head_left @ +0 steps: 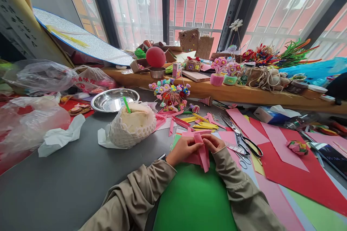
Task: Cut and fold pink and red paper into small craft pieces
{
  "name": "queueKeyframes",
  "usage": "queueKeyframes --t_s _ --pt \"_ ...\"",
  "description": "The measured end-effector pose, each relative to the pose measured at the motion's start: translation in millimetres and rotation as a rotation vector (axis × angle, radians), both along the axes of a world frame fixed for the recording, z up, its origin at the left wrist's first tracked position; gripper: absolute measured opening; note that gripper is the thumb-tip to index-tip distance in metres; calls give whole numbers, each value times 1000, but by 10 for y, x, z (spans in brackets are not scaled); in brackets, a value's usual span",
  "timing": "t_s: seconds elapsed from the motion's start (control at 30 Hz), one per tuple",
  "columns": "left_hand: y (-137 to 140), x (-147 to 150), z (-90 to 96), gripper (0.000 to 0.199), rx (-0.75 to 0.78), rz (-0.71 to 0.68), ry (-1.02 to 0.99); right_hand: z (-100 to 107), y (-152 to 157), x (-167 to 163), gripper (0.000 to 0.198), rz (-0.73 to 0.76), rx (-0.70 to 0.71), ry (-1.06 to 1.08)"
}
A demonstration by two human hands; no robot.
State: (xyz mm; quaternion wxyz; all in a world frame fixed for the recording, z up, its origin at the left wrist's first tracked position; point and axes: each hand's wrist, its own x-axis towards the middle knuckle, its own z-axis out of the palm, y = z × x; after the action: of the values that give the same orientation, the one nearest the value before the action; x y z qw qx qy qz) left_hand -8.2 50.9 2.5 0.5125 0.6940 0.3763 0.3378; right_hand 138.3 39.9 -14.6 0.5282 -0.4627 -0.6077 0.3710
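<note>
Between my two hands is a folded pink paper strip (202, 153), its lower end hanging over a green sheet (195, 198). My left hand (184, 148) pinches the strip from the left with thumb and fingers. From the right, my right hand (213, 142) closes on the strip's upper part, its fingertips partly hidden behind the paper. Folded yellow strips (204, 125) and pink strips lie just beyond my hands. To the right of my right hand are black-handled scissors (240, 137) and a smaller pair with grey handles (244, 160).
Left of my hands stands a coconut in white foam netting (132, 126) with a green straw. Behind it are a metal plate (115, 100) and a bunch of colourful flowers (170, 94). Red paper (284, 173), a folded paper piece (297, 147) and a phone (329, 155) lie right.
</note>
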Motion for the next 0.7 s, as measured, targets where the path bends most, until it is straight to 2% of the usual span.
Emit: queueKeyframes --t_s 0.13,0.4,0.7 --pt "-18 9 4 33 66 -91 84 8 -6 19 24 21 -11 -69" --pt "-14 9 -7 34 3 -66 52 -39 30 35 25 -10 -68 -3" --pt "4 6 -31 32 84 -50 123 -27 12 0 24 -21 -93 79"
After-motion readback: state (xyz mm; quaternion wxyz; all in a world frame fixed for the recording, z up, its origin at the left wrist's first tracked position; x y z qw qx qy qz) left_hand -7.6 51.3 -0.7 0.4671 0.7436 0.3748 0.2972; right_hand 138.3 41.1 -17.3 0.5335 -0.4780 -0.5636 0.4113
